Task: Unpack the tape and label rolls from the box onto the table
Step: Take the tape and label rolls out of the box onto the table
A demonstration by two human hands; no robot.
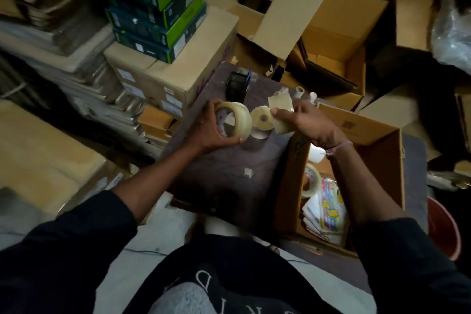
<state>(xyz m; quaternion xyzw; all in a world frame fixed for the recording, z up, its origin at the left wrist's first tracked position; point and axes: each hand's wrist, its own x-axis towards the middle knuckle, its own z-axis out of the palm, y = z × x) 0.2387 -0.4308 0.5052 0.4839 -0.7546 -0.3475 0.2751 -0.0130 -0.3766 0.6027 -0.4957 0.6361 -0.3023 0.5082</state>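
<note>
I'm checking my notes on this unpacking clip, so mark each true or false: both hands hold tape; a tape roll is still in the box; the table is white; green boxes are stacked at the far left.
1. Both hands hold tape: true. The left hand grips a large tape roll; the right hand holds a smaller roll.
2. A roll remains in the box: true.
3. The table is white: false, it is dark.
4. Green boxes are stacked far left: true.
</note>
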